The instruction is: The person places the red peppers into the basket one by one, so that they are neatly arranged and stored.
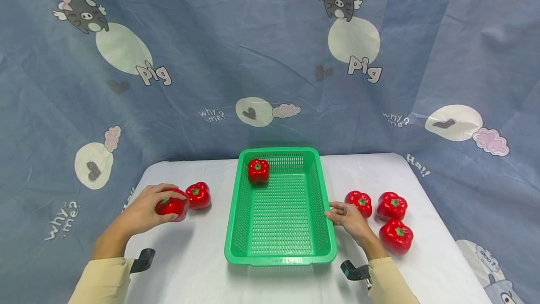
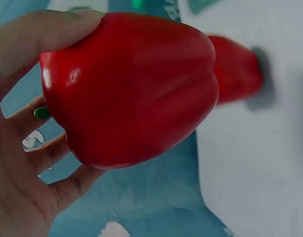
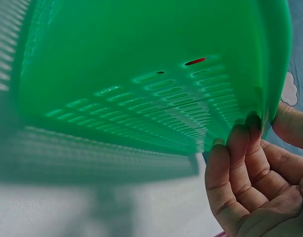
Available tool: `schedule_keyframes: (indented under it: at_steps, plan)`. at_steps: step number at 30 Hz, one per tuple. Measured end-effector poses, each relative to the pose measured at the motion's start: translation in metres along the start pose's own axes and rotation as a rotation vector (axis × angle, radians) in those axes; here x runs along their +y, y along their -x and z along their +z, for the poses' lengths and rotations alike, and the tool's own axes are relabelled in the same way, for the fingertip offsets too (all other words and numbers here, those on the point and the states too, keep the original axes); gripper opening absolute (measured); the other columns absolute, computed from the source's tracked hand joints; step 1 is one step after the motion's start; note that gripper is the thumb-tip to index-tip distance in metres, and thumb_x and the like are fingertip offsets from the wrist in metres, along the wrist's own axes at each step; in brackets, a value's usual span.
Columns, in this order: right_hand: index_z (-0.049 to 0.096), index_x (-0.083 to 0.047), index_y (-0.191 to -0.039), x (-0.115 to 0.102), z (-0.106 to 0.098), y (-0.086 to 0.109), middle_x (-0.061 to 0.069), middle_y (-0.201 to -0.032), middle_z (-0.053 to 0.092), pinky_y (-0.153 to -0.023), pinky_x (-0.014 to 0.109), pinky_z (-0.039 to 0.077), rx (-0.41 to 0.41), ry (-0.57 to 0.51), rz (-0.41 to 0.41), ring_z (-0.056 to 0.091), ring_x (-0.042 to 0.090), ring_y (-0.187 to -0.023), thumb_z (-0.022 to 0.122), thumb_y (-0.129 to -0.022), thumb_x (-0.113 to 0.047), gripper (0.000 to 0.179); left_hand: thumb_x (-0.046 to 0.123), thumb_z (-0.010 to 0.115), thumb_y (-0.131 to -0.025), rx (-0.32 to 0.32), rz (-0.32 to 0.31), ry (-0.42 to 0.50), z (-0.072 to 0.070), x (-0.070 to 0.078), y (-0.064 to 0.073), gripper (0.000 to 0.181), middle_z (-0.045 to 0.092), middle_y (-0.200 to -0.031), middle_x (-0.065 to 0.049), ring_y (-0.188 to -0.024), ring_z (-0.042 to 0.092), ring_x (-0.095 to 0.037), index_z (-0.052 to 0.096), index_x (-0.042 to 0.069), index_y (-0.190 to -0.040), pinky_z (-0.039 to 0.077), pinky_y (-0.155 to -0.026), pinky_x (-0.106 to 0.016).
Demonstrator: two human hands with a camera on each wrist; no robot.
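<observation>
My left hand (image 1: 145, 208) holds a red bell pepper (image 1: 174, 205), its fingers and thumb spread round the sides. The left wrist view shows that pepper (image 2: 131, 91) large and raised off the table, with its green stem turned towards the palm. Just beyond it, a second bell pepper (image 1: 198, 196) sits on the table. My right hand (image 1: 348, 218) pinches the right rim of a green plastic basket (image 1: 326, 229). In the right wrist view the fingers (image 3: 240, 158) press the basket's outer wall and the thumb lies at the rim. One bell pepper (image 1: 258, 171) rests in the basket's far left corner.
To the right of the basket lie three more red bell peppers: one (image 1: 358, 203) near my right hand, one (image 1: 391, 206) farther right and one (image 1: 396, 237) closer to me. A white cloth (image 1: 198, 257) covers the table. Blue printed fabric (image 1: 270, 60) hangs behind it.
</observation>
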State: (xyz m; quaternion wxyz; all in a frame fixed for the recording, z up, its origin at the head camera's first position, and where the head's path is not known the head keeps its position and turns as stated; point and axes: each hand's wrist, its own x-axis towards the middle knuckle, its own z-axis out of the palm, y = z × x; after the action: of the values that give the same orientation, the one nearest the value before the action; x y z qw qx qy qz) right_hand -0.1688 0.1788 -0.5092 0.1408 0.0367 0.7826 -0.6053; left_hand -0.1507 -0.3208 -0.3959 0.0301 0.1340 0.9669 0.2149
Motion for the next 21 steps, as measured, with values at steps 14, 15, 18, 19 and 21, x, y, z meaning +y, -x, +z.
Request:
schedule_keyframes:
  at_steps: [14, 15, 18, 19, 21]
  plan:
    - [0.053, 0.006, -0.131, -0.002, 0.001, 0.002, 0.012, -0.094, 0.07, -0.087, 0.042, 0.055, 0.007, -0.006, 0.008, 0.067, 0.023, -0.085, 0.065, -0.092, -0.012, 0.045, 0.012, 0.085, -0.07, 0.005, 0.119, 0.006, -0.002, 0.035, -0.025, 0.046, 0.05, -0.129, -0.02, -0.118, 0.04, -0.041, 0.067, 0.011, -0.112, 0.058, -0.075, -0.052]
    - [0.053, 0.006, -0.131, -0.001, 0.0, 0.001, 0.012, -0.094, 0.069, -0.086, 0.042, 0.055, 0.006, -0.008, 0.006, 0.067, 0.023, -0.085, 0.065, -0.092, -0.013, 0.045, 0.012, 0.085, -0.07, 0.002, 0.119, 0.004, -0.002, 0.037, -0.028, 0.046, 0.05, -0.129, -0.02, -0.118, 0.04, -0.042, 0.067, 0.011, -0.113, 0.058, -0.075, -0.052]
    - [0.053, 0.007, -0.131, 0.0, 0.0, 0.0, 0.011, -0.093, 0.069, -0.086, 0.041, 0.055, 0.002, -0.011, 0.0, 0.067, 0.022, -0.084, 0.065, -0.092, -0.013, 0.045, 0.011, 0.085, -0.07, -0.007, 0.121, -0.002, 0.0, 0.042, -0.036, 0.047, 0.05, -0.13, -0.02, -0.118, 0.04, -0.041, 0.067, 0.011, -0.114, 0.057, -0.076, -0.052]
    - [0.053, 0.006, -0.131, 0.0, 0.0, 0.0, 0.011, -0.092, 0.069, -0.086, 0.041, 0.055, 0.001, -0.012, 0.001, 0.067, 0.022, -0.084, 0.065, -0.092, -0.013, 0.045, 0.011, 0.084, -0.07, -0.007, 0.127, -0.005, 0.001, 0.043, -0.039, 0.046, 0.05, -0.13, -0.02, -0.118, 0.04, -0.041, 0.067, 0.011, -0.114, 0.057, -0.077, -0.052]
    - [0.053, 0.006, -0.131, 0.0, 0.0, 0.0, 0.01, -0.092, 0.069, -0.086, 0.041, 0.055, 0.0, -0.007, 0.001, 0.067, 0.022, -0.085, 0.065, -0.092, -0.013, 0.045, 0.011, 0.084, -0.07, -0.012, 0.133, -0.003, 0.002, 0.047, -0.046, 0.047, 0.05, -0.13, -0.019, -0.119, 0.04, -0.04, 0.067, 0.012, -0.114, 0.057, -0.078, -0.052]
